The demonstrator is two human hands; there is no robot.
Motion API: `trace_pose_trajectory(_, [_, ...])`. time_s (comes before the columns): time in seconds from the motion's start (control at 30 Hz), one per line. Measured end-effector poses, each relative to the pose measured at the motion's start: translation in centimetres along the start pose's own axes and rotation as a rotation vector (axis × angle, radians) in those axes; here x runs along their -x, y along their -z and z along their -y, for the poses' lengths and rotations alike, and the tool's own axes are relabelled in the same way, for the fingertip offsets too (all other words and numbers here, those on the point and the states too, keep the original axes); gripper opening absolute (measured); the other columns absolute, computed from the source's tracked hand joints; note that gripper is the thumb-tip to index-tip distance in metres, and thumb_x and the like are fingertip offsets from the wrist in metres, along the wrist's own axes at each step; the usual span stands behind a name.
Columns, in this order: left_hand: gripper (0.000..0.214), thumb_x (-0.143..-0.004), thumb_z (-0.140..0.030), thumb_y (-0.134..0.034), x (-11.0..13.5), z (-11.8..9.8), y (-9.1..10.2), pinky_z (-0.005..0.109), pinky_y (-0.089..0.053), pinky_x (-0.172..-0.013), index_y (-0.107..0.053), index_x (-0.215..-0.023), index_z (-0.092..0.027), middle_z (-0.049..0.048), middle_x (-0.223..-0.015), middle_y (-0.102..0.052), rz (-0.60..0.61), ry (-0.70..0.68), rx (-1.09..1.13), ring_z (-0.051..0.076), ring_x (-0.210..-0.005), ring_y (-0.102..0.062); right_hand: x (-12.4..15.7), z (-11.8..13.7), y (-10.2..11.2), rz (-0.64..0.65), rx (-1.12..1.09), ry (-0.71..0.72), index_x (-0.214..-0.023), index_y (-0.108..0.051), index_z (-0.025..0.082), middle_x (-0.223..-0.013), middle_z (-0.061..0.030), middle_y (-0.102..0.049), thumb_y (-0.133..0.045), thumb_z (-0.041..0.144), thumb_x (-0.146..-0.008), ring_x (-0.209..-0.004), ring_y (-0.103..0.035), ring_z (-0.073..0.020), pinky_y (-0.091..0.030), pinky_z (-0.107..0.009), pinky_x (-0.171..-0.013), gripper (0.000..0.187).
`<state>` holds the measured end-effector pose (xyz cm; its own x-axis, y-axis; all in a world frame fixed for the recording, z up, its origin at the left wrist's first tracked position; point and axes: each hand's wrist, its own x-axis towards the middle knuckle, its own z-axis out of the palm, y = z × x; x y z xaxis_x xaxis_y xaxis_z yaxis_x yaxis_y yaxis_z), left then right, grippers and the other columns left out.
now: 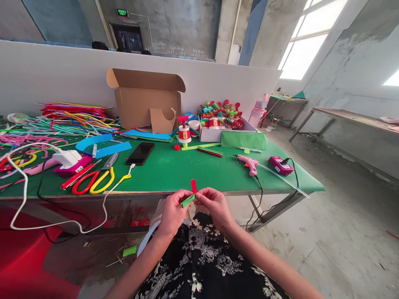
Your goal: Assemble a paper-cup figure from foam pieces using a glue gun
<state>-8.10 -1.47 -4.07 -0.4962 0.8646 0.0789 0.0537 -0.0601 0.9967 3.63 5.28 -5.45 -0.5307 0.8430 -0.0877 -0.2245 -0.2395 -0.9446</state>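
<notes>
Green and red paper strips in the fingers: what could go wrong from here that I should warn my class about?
The narrow green paper strip and short red paper strip are pinched in the fingers beyond the edge of the green-topped table; they might slip and fall. The pink glue gun has a thin black cord hanging over that edge, which could snag.

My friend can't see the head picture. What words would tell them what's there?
A left hand and right hand pinch a green strip, with a red strip sticking up beside it, at a green table. On the table are scissors, a phone, a pink glue gun and a white box of colourful crafts.
</notes>
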Motion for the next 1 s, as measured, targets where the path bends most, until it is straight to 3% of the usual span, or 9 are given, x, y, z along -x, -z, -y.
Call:
trace_pose_trajectory(0.17, [0.016,-0.061,-0.035,-0.078,-0.1,0.1,0.3,0.027,-0.046,-0.065,-0.073,-0.064,-0.02,0.0039,-0.067,-0.07,-0.005,-0.037,-0.054,0.019,-0.065,-0.06,-0.1,0.2,0.1,0.012,-0.001,-0.018,-0.068,-0.071,0.019,-0.067,0.0,-0.069,-0.087,0.042,-0.057,-0.061,-0.062,-0.0132,-0.051,-0.026,-0.064,0.03])
trace_pose_trajectory(0.33, [0.028,-0.061,-0.036,-0.081,0.0,0.8,-0.2,0.032,-0.051,-0.076,-0.073,-0.08,-0.017,0.0058,-0.077,-0.073,0.111,0.14,0.283,0.021,-0.075,-0.066,0.0,0.2,-0.2,-0.033,-0.057,-0.019,-0.067,-0.07,0.02,-0.066,0.0008,-0.068,-0.086,0.039,-0.059,-0.06,-0.061,-0.0128,-0.053,-0.027,-0.067,0.027])
trace_pose_trajectory(0.53, [0.03,-0.058,-0.04,-0.084,-0.4,1.7,-0.4,0.028,-0.05,-0.068,-0.073,-0.07,-0.015,0.0043,-0.069,-0.072,0.0,0.18,0.346,0.017,-0.067,-0.063,0.2,0.2,-0.5,0.023,-0.037,-0.017,-0.067,-0.069,0.02,-0.066,0.0009,-0.069,-0.086,0.041,-0.058,-0.061,-0.063,-0.0141,-0.052,-0.028,-0.066,0.028])
trace_pose_trajectory(0.77, [0.03,-0.054,-0.04,-0.084,-0.4,1.2,-0.3,0.028,-0.048,-0.066,-0.073,-0.068,-0.016,0.0042,-0.067,-0.072,-0.008,0.191,0.345,0.017,-0.065,-0.062,0.0,-0.3,-0.1,0.014,0.068,0.043,-0.07,-0.075,0.026,-0.068,0.0006,-0.072,-0.082,0.043,-0.063,-0.063,-0.063,-0.0161,-0.052,-0.03,-0.068,0.02])
trace_pose_trajectory(1.0, [0.033,-0.053,-0.043,-0.085,-0.8,1.3,0.2,0.022,-0.038,-0.054,-0.067,-0.062,-0.017,-0.0042,-0.052,-0.057,-0.126,0.164,0.361,0.009,-0.05,-0.047,-0.1,-0.5,-0.1,-0.053,0.123,0.079,-0.064,-0.073,0.024,-0.061,0.0006,-0.07,-0.082,0.039,-0.061,-0.056,-0.06,-0.0154,-0.047,-0.028,-0.059,0.017])
